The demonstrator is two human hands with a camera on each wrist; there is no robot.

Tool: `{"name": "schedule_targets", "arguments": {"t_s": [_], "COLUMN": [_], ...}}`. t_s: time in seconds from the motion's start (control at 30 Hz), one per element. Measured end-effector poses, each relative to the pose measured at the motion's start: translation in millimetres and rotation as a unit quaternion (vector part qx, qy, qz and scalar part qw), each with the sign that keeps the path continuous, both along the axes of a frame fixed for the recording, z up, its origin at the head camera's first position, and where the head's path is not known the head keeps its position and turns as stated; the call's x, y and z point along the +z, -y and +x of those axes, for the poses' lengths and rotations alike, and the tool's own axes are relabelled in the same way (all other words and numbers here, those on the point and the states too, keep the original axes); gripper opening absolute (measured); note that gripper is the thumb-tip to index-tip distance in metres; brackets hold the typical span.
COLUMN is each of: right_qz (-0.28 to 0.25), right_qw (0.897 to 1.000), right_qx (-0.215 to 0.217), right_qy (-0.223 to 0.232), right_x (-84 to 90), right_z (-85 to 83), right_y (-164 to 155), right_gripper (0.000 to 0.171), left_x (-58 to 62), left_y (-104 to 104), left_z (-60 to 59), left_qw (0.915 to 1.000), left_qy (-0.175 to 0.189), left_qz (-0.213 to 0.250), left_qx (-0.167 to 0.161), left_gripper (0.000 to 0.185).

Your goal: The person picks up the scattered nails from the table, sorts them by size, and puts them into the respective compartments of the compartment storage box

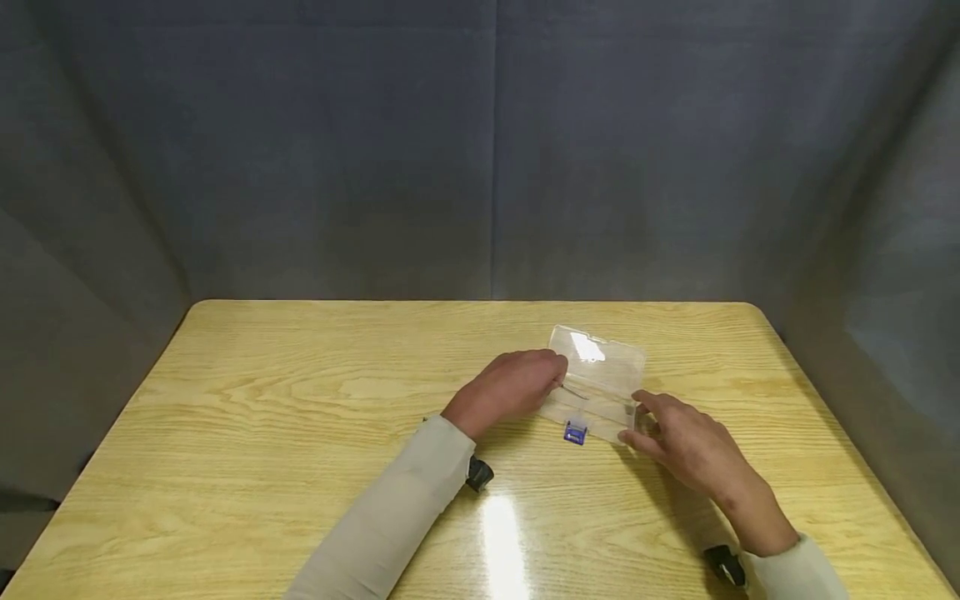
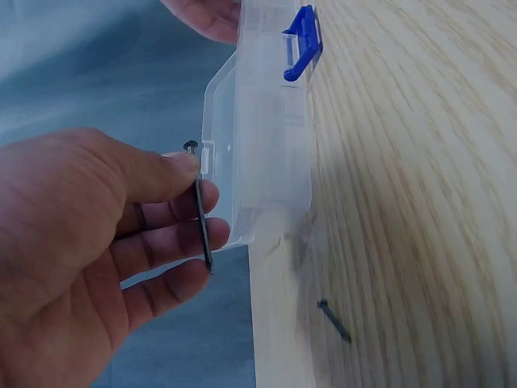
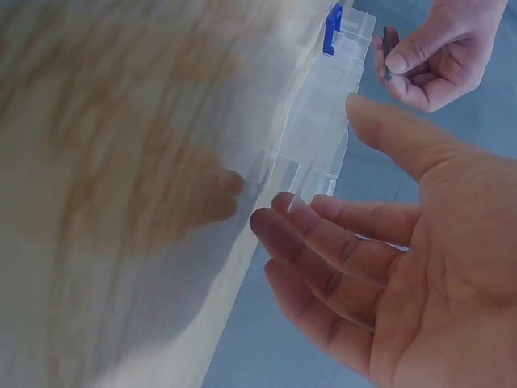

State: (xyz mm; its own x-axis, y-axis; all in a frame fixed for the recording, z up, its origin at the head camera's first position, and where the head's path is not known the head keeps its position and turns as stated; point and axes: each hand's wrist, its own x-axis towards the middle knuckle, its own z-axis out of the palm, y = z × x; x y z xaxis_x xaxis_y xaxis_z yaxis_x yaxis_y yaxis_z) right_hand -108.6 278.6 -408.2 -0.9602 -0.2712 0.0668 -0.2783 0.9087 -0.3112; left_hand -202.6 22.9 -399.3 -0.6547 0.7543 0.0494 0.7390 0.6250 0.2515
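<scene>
A clear plastic box [image 1: 600, 379] with its lid open and a blue latch [image 1: 575, 433] lies on the wooden table [image 1: 300, 417]. My left hand [image 1: 551, 377] hovers at the box's left side and pinches a thin dark nail [image 2: 202, 218] between thumb and fingers. A second nail [image 2: 334, 319] lies loose on the table beside the box [image 2: 266, 145]. My right hand [image 1: 643, 425] is open at the box's right end, its fingers [image 3: 307, 234] relaxed close to the box [image 3: 323, 121]; I cannot tell whether they touch it. The left hand [image 3: 428, 56] shows beyond the box.
The yellow wood table has rounded far corners and grey cloth walls [image 1: 487, 167] on three sides. A glare spot [image 1: 502, 533] lies on the table near its front edge between my forearms.
</scene>
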Motion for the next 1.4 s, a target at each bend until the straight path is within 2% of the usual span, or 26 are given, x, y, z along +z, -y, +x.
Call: {"name": "schedule_targets", "arguments": {"t_s": [0.13,0.3,0.4,0.6,0.8,1.2,1.4], "right_qz": [-0.002,-0.001,-0.001,-0.003,0.001,0.001,0.0], "right_qw": [1.0,1.0,1.0,1.0,1.0,1.0,1.0], "right_qx": [-0.003,-0.005,-0.004,-0.003,0.003,0.007,0.005], "right_qy": [0.008,0.016,0.015,0.012,0.002,-0.01,-0.004], "right_x": [-0.4,0.4,1.0,0.8,0.8,0.4,0.1], "right_z": [-0.6,-0.7,-0.9,-0.5,0.5,-0.3,-1.1], "right_y": [0,0,0,-1,-1,-2,-1], "right_gripper": [0.059,0.059,0.059,0.058,0.058,0.057,0.058], "left_x": [-2.1,-2.7,-3.5,-6.7,-3.4,-1.3,-3.7], "left_y": [-8,-18,-22,-28,-35,-44,-47], "left_z": [-0.9,-3.0,-5.4,-10.8,-13.0,-12.9,-12.1], "left_qw": [0.999,0.9937,0.9924,0.992,0.9891,0.9897,0.9912], "left_qy": [-0.04,-0.097,-0.108,-0.112,-0.121,-0.097,-0.095], "left_qz": [-0.021,-0.05,-0.054,-0.055,-0.082,-0.104,-0.092], "left_qx": [-0.008,-0.026,-0.026,-0.019,-0.018,-0.018,-0.012], "left_gripper": [0.019,0.012,0.012,0.012,0.011,0.01,0.014]}}
